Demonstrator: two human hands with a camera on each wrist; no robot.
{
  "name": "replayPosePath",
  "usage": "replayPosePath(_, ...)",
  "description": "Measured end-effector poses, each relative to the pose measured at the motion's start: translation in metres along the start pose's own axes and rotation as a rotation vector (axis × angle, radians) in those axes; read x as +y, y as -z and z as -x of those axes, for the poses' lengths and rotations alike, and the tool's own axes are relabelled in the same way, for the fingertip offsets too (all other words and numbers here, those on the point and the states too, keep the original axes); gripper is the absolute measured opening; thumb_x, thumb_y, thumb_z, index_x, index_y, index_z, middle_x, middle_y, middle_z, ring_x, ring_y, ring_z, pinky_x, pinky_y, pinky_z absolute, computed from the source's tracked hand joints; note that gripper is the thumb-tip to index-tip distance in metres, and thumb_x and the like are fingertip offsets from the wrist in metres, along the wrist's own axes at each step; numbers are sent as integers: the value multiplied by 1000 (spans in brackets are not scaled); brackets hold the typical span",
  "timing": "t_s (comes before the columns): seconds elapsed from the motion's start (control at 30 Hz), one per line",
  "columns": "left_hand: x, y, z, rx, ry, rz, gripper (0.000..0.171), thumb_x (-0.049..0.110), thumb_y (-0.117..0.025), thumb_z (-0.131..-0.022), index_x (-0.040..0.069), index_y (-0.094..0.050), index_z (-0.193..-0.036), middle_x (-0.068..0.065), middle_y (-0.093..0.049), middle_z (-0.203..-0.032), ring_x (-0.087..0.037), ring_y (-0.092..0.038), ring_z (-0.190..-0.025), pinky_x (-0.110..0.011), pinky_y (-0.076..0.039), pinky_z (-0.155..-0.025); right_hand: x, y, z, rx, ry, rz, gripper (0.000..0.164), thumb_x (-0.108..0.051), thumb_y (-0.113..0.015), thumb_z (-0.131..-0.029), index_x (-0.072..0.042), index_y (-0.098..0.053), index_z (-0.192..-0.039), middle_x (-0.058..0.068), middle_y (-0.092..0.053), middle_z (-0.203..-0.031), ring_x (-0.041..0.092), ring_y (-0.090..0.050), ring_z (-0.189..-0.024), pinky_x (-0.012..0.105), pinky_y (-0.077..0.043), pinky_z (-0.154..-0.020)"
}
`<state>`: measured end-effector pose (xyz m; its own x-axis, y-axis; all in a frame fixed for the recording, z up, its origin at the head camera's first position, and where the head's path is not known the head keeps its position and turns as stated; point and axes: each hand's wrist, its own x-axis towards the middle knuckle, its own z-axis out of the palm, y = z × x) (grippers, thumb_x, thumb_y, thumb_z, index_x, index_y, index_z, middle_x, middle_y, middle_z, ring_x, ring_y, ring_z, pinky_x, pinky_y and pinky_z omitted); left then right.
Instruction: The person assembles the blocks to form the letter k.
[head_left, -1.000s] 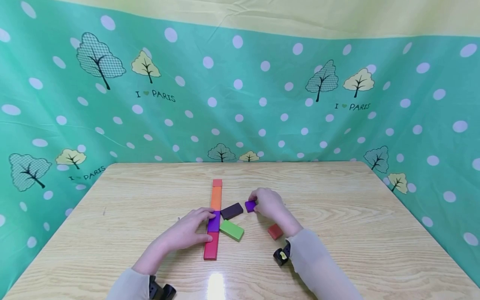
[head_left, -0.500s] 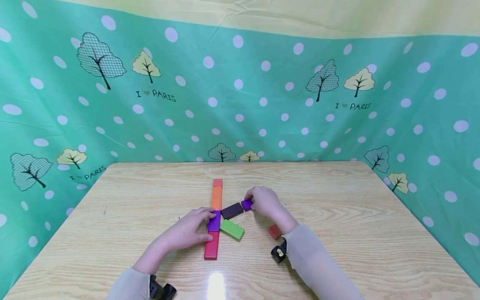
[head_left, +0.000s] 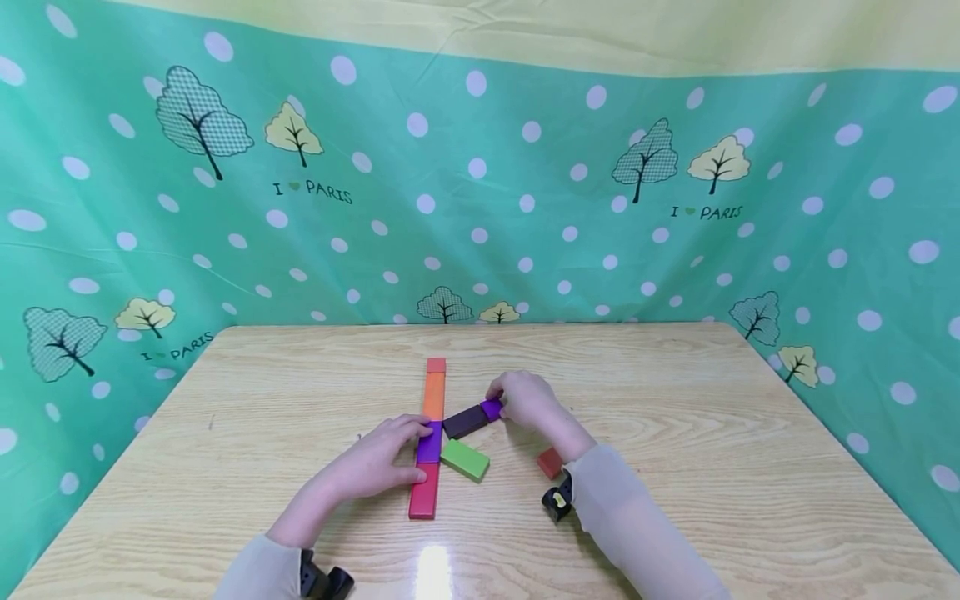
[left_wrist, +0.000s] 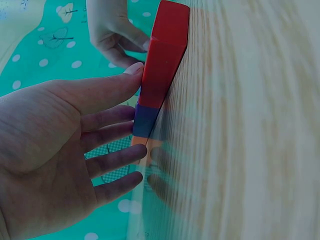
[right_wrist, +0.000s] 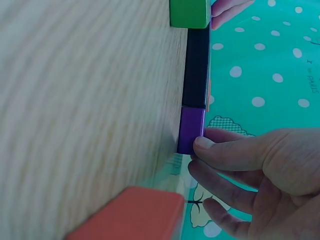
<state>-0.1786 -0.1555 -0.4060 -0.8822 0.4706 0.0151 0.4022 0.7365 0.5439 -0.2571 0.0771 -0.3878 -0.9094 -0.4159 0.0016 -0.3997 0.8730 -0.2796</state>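
A straight row of blocks lies on the table: a small red block (head_left: 437, 365) at the far end, an orange one (head_left: 433, 396), a purple one (head_left: 429, 443) and a long red one (head_left: 423, 498) nearest me. My left hand (head_left: 382, 456) rests on it, fingertips at the purple block and thumb on the long red one, fingers fairly straight. To the right, my right hand (head_left: 528, 402) pinches a small purple block (right_wrist: 191, 129) between thumb and fingers. That block meets the end of a black block (head_left: 466, 422), which slants out from the row.
A green block (head_left: 465, 460) lies slanted beside the row, below the black block. Another red block (head_left: 551, 462) sits under my right wrist, partly hidden by it. Behind the wooden table (head_left: 660, 367) hangs a dotted green cloth (head_left: 480, 225).
My right hand has slid the small purple block leftward until it meets the black block's right end. My left hand and the row stay put.
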Motion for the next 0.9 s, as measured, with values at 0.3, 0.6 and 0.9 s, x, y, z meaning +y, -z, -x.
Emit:
replayPosePath(0.3, -1, 0, 1, 5, -25, 2, 55, 24, -70, -78, 1, -52, -124, -12, -45, -135, -33, -39, -126, -47, -34, -103, -1, 0, 0, -5, 24, -2, 27, -5, -72, -74, -16, -70, -99, 4, -67, -102, 22, -60, -98, 38, -48, -85)
replayPosePath(0.6, -2, 0, 0, 3, -13, 3, 56, 26, -70, -78, 1, -52, -124, -12, -44, -135, -33, -38, -126, -48, -33, -104, 0, 0, 0, -9, 27, -53, 35, -1, -71, -74, -12, -65, -107, 5, -65, -103, 21, -60, -96, 37, -48, -85)
replayPosePath(0.9, -1, 1, 1, -3, -7, 10, 55, 26, -70, -78, 2, -52, -123, -12, -45, -135, -32, -40, -124, -48, -35, -103, 4, 0, 3, 0, 31, -150, 30, 3, -68, -75, -8, -66, -103, 8, -65, -102, 23, -59, -98, 37, -48, -87)
